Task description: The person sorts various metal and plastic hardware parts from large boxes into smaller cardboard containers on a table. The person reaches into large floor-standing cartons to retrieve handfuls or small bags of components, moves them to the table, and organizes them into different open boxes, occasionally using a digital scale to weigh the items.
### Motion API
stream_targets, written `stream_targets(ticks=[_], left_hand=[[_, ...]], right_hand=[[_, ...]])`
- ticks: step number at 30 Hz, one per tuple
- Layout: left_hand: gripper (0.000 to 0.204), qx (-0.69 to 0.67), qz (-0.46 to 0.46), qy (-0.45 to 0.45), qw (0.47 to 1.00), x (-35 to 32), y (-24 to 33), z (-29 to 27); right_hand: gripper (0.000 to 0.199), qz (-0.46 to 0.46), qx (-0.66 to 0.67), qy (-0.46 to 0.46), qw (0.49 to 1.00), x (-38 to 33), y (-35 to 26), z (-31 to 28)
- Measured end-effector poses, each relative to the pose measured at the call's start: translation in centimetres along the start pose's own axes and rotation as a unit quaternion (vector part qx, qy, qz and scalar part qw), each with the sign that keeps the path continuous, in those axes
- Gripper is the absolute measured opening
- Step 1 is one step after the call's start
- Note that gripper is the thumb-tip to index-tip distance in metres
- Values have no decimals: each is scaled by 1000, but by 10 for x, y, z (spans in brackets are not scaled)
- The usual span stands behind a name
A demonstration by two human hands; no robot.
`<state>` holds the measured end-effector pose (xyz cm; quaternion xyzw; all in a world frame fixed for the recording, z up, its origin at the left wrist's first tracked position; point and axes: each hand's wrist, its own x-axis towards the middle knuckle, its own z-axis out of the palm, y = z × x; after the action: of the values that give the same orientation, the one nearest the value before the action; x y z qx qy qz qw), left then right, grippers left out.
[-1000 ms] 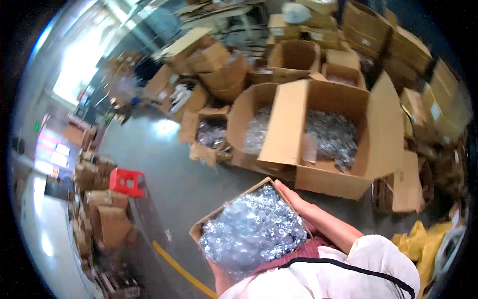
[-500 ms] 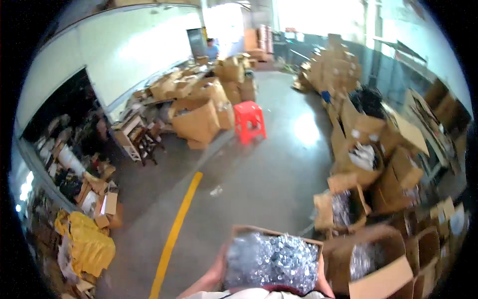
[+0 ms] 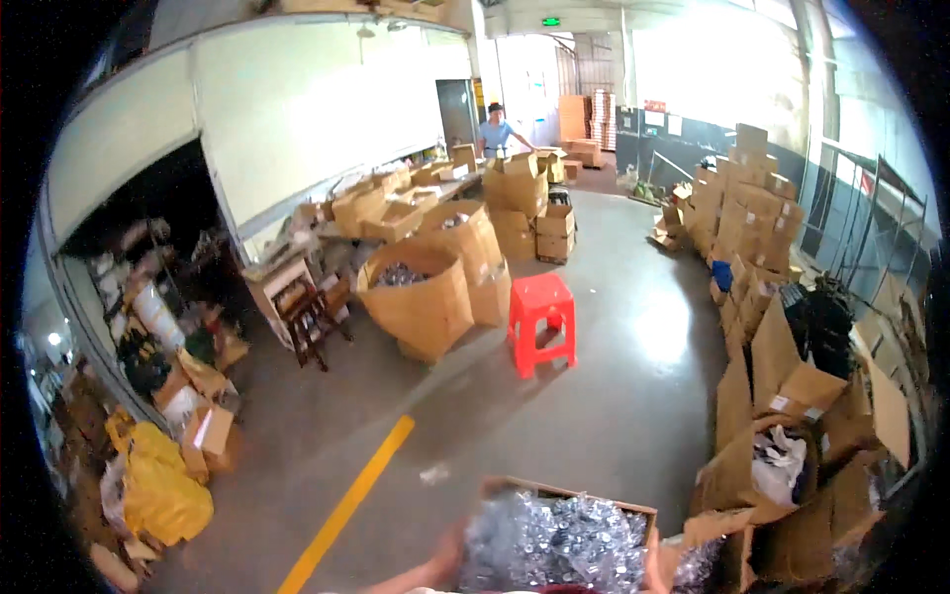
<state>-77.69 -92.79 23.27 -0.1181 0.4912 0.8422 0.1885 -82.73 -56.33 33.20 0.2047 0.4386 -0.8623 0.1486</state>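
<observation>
An uncovered cardboard box [image 3: 515, 484] is carried in front of me at the lower edge of the view. Small clear, shiny plastic pieces [image 3: 554, 540] fill it to the rim. My left hand [image 3: 450, 554] grips its left side, slightly blurred. On the opposite side, my right hand [image 3: 654, 566] holds the box wall. Most of the fingers of both hands are hidden behind the box.
A red plastic stool [image 3: 542, 322] stands ahead on the grey floor. Big cartons [image 3: 421, 307] line a bench at left; open cartons [image 3: 792, 371] crowd the right side. A yellow sack [image 3: 163, 485] lies at lower left. At the back stands a person [image 3: 500, 132] in blue.
The stool and cartons appear nearer and larger, and the nearest right-hand cartons have slid toward the lower edge. The view has tilted up somewhat. Both hands still hold the box.
</observation>
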Motion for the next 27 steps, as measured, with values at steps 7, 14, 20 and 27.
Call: stream_targets(ticks=[7,14,20,27], left_hand=[[53,20,120,135,983,191,75,25],[61,-116,89,227,963,399,236,89],[47,-130,0,205,970,561,392,152],[46,-271,-11,180,945,814,447,168]], right_hand=[[56,17,-96,-76,992,222,-129,63],[58,53,-69,-116,989,446,-244,131],[58,50,-71,-107,991,623,-358,175],[59,57,-79,-140,985,851,-501,222]])
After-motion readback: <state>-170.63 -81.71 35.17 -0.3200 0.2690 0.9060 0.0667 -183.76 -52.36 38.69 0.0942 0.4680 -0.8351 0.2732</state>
